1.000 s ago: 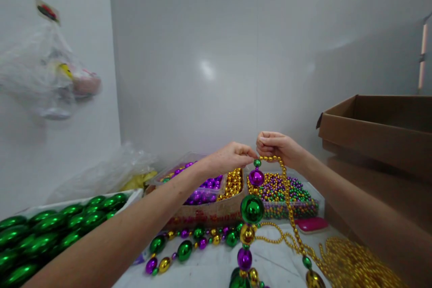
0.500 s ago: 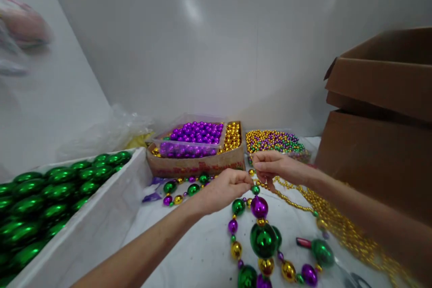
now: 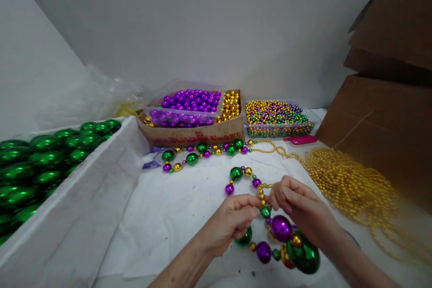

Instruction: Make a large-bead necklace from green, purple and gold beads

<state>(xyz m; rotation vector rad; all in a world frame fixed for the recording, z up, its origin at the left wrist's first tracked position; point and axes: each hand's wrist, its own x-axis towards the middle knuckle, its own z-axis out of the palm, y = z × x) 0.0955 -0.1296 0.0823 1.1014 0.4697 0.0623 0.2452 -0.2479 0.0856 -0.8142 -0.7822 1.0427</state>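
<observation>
Low in the middle, my left hand [image 3: 232, 220] is closed in a pinch at the strung end of a bead necklace [image 3: 281, 228]. Facing it, my right hand [image 3: 300, 202] pinches the same spot, where small gold beads meet a green one. A thin strand seems to run between the fingertips, though its detail is too fine to make out. Large green, purple and gold beads hang below and loop back over the white cloth [image 3: 162, 225]. Part of the necklace is hidden behind my right hand.
Behind lie a finished-looking bead strand [image 3: 192, 158], a cardboard box [image 3: 189, 136] with purple and gold beads, and a clear tray [image 3: 280, 130] of small mixed beads. A pink-handled tool [image 3: 303, 140], piled gold bead chains [image 3: 351, 184] and cartons [image 3: 374, 121] are right; green beads [image 3: 47, 157] fill a left bin.
My view has tipped downward. Both hands have come down and closer with the necklace end, and its large beads now hang toward the right. The pink-handled tool has come into view.
</observation>
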